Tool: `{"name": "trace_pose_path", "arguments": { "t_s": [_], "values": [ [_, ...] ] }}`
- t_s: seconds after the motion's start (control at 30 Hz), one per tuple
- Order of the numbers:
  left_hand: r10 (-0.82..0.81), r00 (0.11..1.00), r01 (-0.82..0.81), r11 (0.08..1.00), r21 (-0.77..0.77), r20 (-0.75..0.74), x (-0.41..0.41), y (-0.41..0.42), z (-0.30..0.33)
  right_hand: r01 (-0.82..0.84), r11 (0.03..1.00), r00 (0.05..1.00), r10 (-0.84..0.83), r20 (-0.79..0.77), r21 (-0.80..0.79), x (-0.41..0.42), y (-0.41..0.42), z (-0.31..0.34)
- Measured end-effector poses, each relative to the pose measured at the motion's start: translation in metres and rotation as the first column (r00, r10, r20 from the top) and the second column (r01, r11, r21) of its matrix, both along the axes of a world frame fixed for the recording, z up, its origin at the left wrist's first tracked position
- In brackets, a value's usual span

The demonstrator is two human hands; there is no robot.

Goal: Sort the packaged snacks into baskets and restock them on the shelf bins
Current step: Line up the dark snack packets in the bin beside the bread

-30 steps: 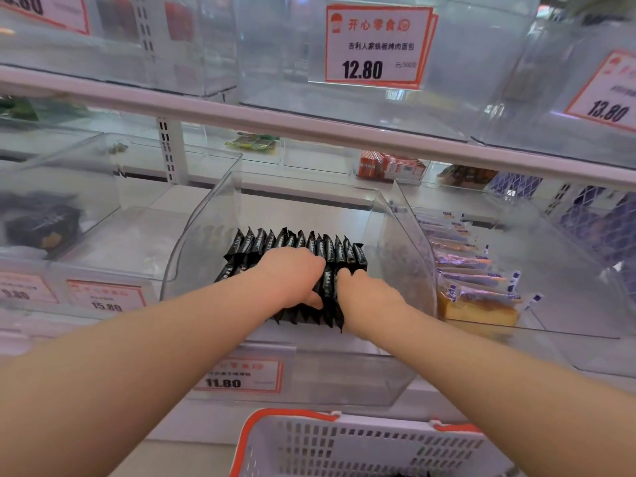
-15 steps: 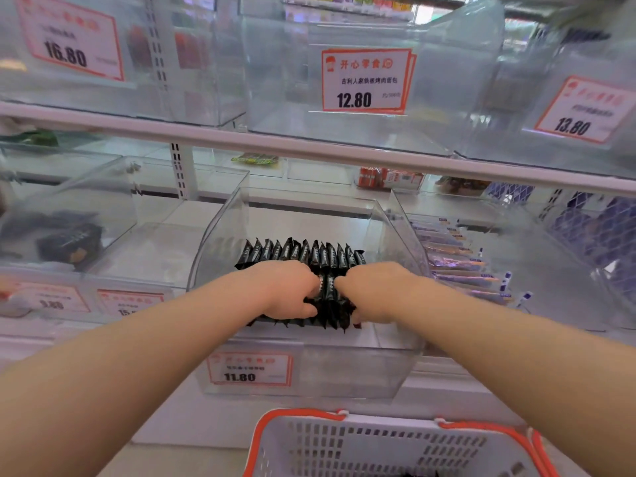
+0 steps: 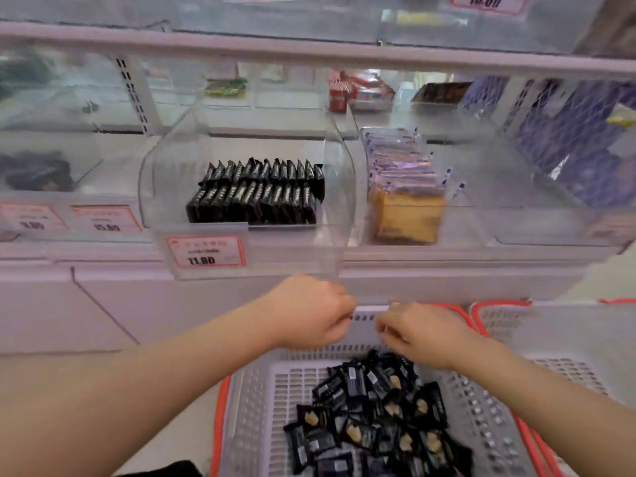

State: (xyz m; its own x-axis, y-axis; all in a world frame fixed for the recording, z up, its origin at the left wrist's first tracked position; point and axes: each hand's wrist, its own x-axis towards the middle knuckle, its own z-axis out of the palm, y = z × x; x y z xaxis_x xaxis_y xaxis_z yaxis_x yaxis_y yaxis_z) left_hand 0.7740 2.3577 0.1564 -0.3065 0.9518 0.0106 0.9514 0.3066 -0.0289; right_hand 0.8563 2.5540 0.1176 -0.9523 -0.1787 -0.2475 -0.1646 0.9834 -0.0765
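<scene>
Clear plastic bins are lining the shop shelf (image 3: 309, 55), and the middle bin (image 3: 344, 187) is holding two neat rows of black snack packets (image 3: 258, 191), standing upright just behind its price tag (image 3: 206, 252). Beside that bin, to its right, another bin is showing pale wrapped cakes (image 3: 406, 187). Below the middle bin, a white basket with an orange rim (image 3: 254, 407) is sitting with a loose heap of more black packets (image 3: 375, 418) lying inside. Both hands are hovering over the basket's far edge, close to each other. The left hand (image 3: 309, 313) is curling loosely, apparently holding nothing. The right hand (image 3: 420, 330) is curling too, fingers pointing down just above the heap; whether it is pinching anything I cannot tell.
</scene>
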Motion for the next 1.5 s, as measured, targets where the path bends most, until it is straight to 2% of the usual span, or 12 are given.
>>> {"name": "trace_pose_path", "arguments": {
  "t_s": [0.1, 0.23, 0.43, 0.53, 0.7, 0.9, 0.97, 1.03, 1.13, 1.2, 1.33, 1.5],
  "values": [
    [0.078, 0.984, -0.053, 0.987, -0.154, 0.159, 0.01, 0.017, -0.055, 0.121, 0.993, 0.967, -0.116, 0.226, -0.011, 0.019, 0.014, -0.068],
    [0.214, 0.908, -0.107, 0.95, -0.295, 0.36, 0.014, 0.036, -0.125, 0.252, 0.968, 0.858, -0.224, 0.463, 0.001, 0.044, 0.03, -0.137],
    [0.3, 0.844, -0.049, 0.869, -0.493, 0.444, 0.037, 0.05, -0.215, 0.337, 0.941, 0.73, -0.28, 0.623, 0.028, 0.069, 0.051, -0.209],
    [0.382, 0.796, -0.078, 0.834, -0.546, 0.47, 0.049, 0.045, -0.25, 0.274, 0.962, 0.753, -0.224, 0.619, 0.015, 0.078, 0.056, -0.239],
    [0.625, 0.645, -0.255, 0.718, -0.647, 0.439, 0.067, 0.017, -0.303, -0.005, 0.999, 0.849, 0.021, 0.529, -0.032, 0.084, 0.044, -0.286],
    [0.8, 0.473, -0.496, 0.589, -0.638, 0.37, 0.084, -0.007, -0.329, -0.231, 0.965, 0.835, 0.131, 0.534, 0.124, 0.085, 0.036, -0.312],
    [0.821, 0.456, -0.514, 0.559, -0.651, 0.344, 0.086, -0.009, -0.332, -0.341, 0.923, 0.825, 0.203, 0.528, 0.178, 0.081, 0.036, -0.315],
    [0.823, 0.457, -0.525, 0.556, -0.645, 0.337, 0.085, -0.01, -0.336, -0.357, 0.913, 0.843, 0.223, 0.489, 0.199, 0.078, 0.038, -0.316],
    [0.803, 0.495, -0.516, 0.579, -0.631, 0.332, 0.082, -0.007, -0.342, -0.079, 0.997, 0.893, 0.072, 0.445, -0.004, 0.075, 0.044, -0.308],
    [0.793, 0.529, -0.528, 0.587, -0.614, 0.303, 0.081, -0.005, -0.348, 0.2, 0.961, 0.875, -0.087, 0.476, -0.191, 0.073, 0.049, -0.297],
    [0.749, 0.643, -0.527, 0.585, -0.617, 0.161, 0.083, 0.005, -0.357, 0.578, 0.736, 0.758, -0.324, 0.566, -0.352, 0.074, 0.053, -0.281],
    [0.652, 0.752, -0.456, 0.621, -0.638, 0.097, 0.089, 0.013, -0.369, 0.801, 0.361, 0.598, -0.472, 0.648, -0.477, 0.077, 0.044, -0.271]
  ]
}}
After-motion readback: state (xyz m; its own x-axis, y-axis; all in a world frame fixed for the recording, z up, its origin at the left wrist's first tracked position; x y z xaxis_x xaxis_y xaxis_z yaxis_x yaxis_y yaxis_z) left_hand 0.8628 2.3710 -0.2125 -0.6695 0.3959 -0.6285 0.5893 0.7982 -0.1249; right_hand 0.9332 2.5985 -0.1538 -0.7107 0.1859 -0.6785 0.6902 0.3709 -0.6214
